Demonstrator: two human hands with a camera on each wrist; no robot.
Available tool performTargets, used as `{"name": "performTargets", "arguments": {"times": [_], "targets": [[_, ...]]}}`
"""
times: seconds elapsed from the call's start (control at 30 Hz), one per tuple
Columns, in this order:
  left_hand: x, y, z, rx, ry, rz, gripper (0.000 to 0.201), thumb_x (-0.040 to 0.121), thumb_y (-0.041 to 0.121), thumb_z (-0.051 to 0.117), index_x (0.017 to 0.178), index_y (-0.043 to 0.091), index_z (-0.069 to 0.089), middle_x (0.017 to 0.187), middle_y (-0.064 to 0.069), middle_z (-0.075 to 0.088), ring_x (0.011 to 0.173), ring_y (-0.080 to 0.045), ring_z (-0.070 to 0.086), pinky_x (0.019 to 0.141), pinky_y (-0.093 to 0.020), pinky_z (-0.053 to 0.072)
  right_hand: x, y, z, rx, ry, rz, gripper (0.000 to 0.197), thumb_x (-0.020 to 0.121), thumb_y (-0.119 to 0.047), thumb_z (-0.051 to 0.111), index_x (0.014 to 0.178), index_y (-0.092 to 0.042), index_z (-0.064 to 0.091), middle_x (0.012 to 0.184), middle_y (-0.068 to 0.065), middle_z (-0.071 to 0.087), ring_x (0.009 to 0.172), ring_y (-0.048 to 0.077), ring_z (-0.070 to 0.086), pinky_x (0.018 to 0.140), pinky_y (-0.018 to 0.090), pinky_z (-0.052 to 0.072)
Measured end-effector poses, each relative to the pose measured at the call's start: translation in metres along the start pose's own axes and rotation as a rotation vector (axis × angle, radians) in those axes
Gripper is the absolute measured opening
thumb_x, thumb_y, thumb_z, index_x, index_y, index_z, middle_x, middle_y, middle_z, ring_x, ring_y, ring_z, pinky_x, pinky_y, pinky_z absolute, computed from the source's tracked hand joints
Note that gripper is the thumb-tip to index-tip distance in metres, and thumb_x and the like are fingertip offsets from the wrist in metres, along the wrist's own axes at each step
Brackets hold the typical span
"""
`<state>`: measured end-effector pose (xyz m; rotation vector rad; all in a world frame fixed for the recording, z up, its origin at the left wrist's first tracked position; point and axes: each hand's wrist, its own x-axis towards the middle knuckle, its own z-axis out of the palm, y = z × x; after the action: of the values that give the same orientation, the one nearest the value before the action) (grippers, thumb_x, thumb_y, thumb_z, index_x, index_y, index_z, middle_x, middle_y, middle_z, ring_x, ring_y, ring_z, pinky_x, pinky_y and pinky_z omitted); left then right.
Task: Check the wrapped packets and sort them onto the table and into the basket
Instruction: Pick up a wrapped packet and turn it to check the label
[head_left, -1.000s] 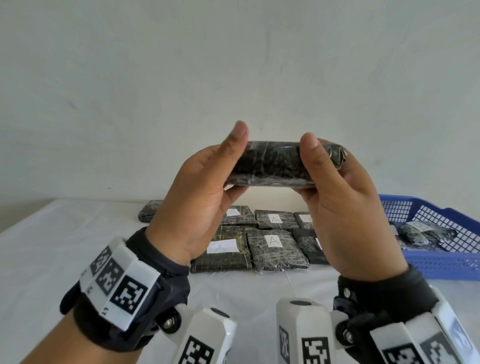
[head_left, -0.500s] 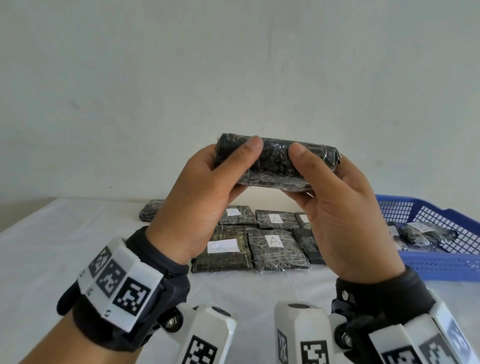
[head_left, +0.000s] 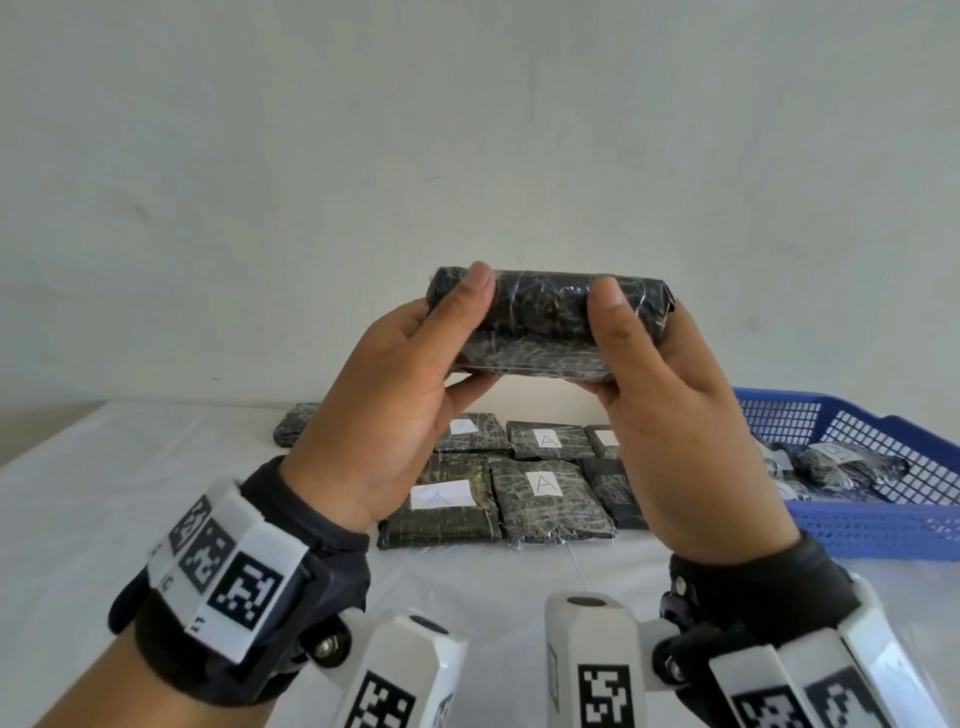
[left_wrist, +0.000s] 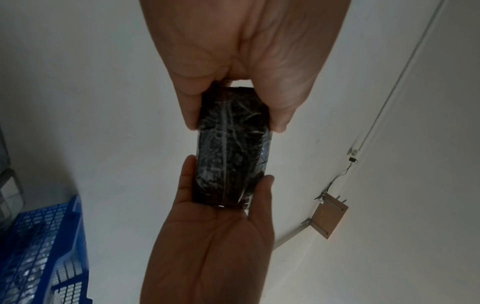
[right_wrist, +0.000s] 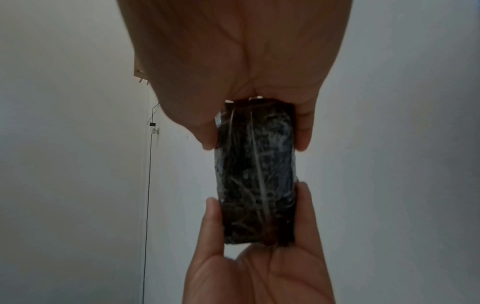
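Observation:
A dark packet (head_left: 545, 322) wrapped in clear film is held up at chest height in front of the wall, lengthwise between both hands. My left hand (head_left: 462, 332) grips its left end, thumb on the near face and fingers underneath. My right hand (head_left: 623, 338) grips the right end the same way. No label shows on the side facing me. The left wrist view shows the packet (left_wrist: 232, 148) end-on between the two palms, and so does the right wrist view, where the packet (right_wrist: 255, 174) stands on end.
Several wrapped packets with white labels marked A (head_left: 545, 499) lie in rows on the white table (head_left: 156, 493) below my hands. One unlabelled packet (head_left: 293, 426) lies at the back left. A blue mesh basket (head_left: 883, 530) at the right holds a few packets (head_left: 847, 462).
Both hands have rolled the packet, so more of its broad face shows now. The thumbs have shifted along it and the packet has moved slightly left.

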<state>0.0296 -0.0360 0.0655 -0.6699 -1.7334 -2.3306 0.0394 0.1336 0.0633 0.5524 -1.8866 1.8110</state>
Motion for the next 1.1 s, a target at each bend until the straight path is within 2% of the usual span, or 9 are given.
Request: {"name": "performTargets", "arguments": {"times": [0.2, 0.3, 0.4, 0.6, 0.7, 0.77, 0.83, 0.93, 1.1], "targets": [[0.001, 0.004, -0.006, -0.030, 0.009, -0.059, 0.048, 0.086, 0.055, 0.053, 0.110, 0.018, 0.073, 0.111, -0.002, 0.077, 0.113, -0.016, 0.071, 0.099, -0.039, 0.058, -0.002, -0.004, -0.009, 0.029, -0.045, 0.031, 0.052, 0.102, -0.061, 0.053, 0.119, -0.014, 0.066, 0.122, -0.001, 0.074, 0.122, 0.013, 0.067, 0.111, 0.039, 0.049], [0.001, 0.005, -0.005, -0.018, -0.004, -0.090, 0.053, 0.088, 0.057, 0.051, 0.119, 0.018, 0.069, 0.116, -0.005, 0.077, 0.114, -0.019, 0.072, 0.096, -0.038, 0.060, -0.004, -0.009, -0.011, -0.040, -0.015, 0.030, 0.051, 0.104, -0.053, 0.049, 0.113, -0.006, 0.068, 0.102, 0.013, 0.071, 0.090, 0.005, 0.066, 0.079, 0.016, 0.050], [0.003, 0.002, -0.004, 0.012, 0.038, -0.077, 0.062, 0.090, 0.054, 0.053, 0.131, 0.008, 0.061, 0.123, -0.012, 0.073, 0.114, -0.023, 0.072, 0.095, -0.042, 0.061, -0.002, -0.008, -0.004, 0.021, 0.022, -0.025, 0.045, 0.102, -0.051, 0.055, 0.129, -0.016, 0.060, 0.111, 0.005, 0.074, 0.107, 0.014, 0.072, 0.091, 0.031, 0.058], [0.004, -0.007, -0.006, 0.184, -0.006, -0.077, 0.065, 0.092, 0.069, 0.050, 0.138, 0.024, 0.060, 0.137, 0.001, 0.066, 0.131, -0.016, 0.059, 0.109, -0.045, 0.049, -0.002, 0.002, -0.001, 0.011, 0.081, -0.065, 0.046, 0.104, -0.048, 0.058, 0.112, -0.003, 0.065, 0.112, 0.038, 0.062, 0.104, 0.055, 0.060, 0.091, 0.067, 0.052], [0.005, -0.008, -0.006, 0.176, 0.053, 0.014, 0.074, 0.088, 0.067, 0.059, 0.128, 0.005, 0.060, 0.112, -0.020, 0.066, 0.104, -0.038, 0.062, 0.104, -0.047, 0.048, -0.003, -0.001, 0.004, 0.065, 0.091, -0.032, 0.046, 0.102, -0.049, 0.059, 0.118, -0.006, 0.066, 0.116, 0.033, 0.065, 0.109, 0.053, 0.061, 0.097, 0.065, 0.052], [0.005, -0.006, -0.005, 0.190, 0.047, 0.032, 0.080, 0.084, 0.073, 0.061, 0.125, 0.005, 0.060, 0.104, -0.010, 0.059, 0.090, -0.032, 0.050, 0.085, -0.047, 0.040, -0.003, -0.001, 0.006, 0.079, 0.107, -0.042, 0.042, 0.099, -0.046, 0.063, 0.122, -0.010, 0.066, 0.115, 0.032, 0.067, 0.107, 0.054, 0.062, 0.095, 0.066, 0.053], [0.004, -0.006, -0.004, 0.208, 0.033, 0.046, 0.074, 0.086, 0.070, 0.059, 0.123, 0.006, 0.063, 0.106, -0.019, 0.067, 0.097, -0.040, 0.061, 0.100, -0.054, 0.048, -0.004, -0.003, 0.010, 0.083, 0.131, -0.011, 0.043, 0.097, -0.049, 0.067, 0.127, -0.019, 0.061, 0.117, 0.036, 0.061, 0.100, 0.056, 0.060, 0.090, 0.065, 0.056], [0.001, -0.006, 0.000, 0.233, 0.053, 0.066, 0.069, 0.087, 0.066, 0.060, 0.120, 0.006, 0.065, 0.121, -0.030, 0.064, 0.117, -0.045, 0.062, 0.108, -0.066, 0.044, -0.005, -0.002, 0.013, 0.047, 0.184, -0.018, 0.051, 0.090, -0.056, 0.073, 0.128, -0.029, 0.053, 0.107, 0.029, 0.061, 0.083, 0.029, 0.058, 0.076, 0.042, 0.054], [0.000, -0.010, 0.003, 0.230, 0.085, 0.090, 0.049, 0.085, 0.060, 0.066, 0.111, 0.019, 0.071, 0.115, -0.011, 0.075, 0.111, -0.029, 0.071, 0.105, -0.059, 0.050, -0.002, 0.003, 0.013, -0.027, 0.261, -0.030, 0.071, 0.071, -0.070, 0.076, 0.126, -0.032, 0.054, 0.125, 0.015, 0.064, 0.115, 0.031, 0.066, 0.100, 0.050, 0.055]]}}
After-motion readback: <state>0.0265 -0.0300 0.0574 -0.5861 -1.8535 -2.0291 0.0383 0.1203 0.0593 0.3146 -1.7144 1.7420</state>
